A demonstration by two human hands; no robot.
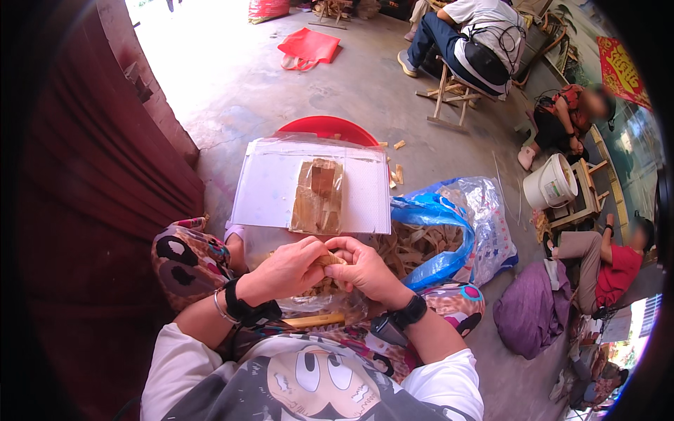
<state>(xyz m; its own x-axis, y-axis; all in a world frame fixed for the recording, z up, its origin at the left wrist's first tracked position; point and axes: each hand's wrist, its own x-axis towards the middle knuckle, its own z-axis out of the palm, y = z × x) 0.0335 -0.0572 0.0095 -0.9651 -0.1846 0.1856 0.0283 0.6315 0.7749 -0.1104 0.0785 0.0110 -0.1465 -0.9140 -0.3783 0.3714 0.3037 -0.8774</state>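
Grey concrete floor (232, 133), w/ some stains, spans the rm. Left: dk-red curtain (119, 210) in folds, nr a reddish door frame (144, 84); v. strong daylight floods the floor far left. Far right: wooden folding stool (441, 91), low wooden stand (572, 218), red-&-yellow poster (623, 70) nr a bright window (639, 133).
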